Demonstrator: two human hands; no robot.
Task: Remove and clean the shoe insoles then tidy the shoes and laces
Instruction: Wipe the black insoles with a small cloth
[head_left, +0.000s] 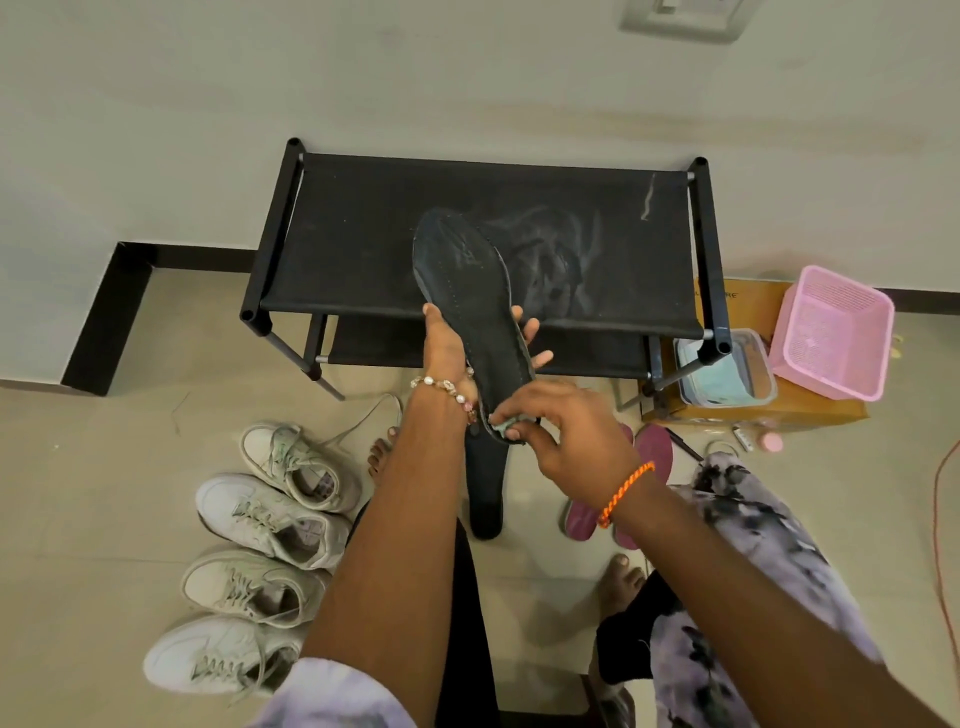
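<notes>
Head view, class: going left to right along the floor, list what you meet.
Four white sneakers → black insole on the floor → pink insoles → cardboard box → pink basket.

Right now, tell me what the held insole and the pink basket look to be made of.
Insole: dark, matte, probably foam or fabric-faced, judging by the rows of small perforations and its slight flex. Pink basket: moulded plastic, semi-gloss, with fine mesh-patterned walls and base.

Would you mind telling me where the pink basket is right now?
In the head view, the pink basket sits at far right, tilted on a cardboard box by the wall, just right of the black shoe rack.
</notes>
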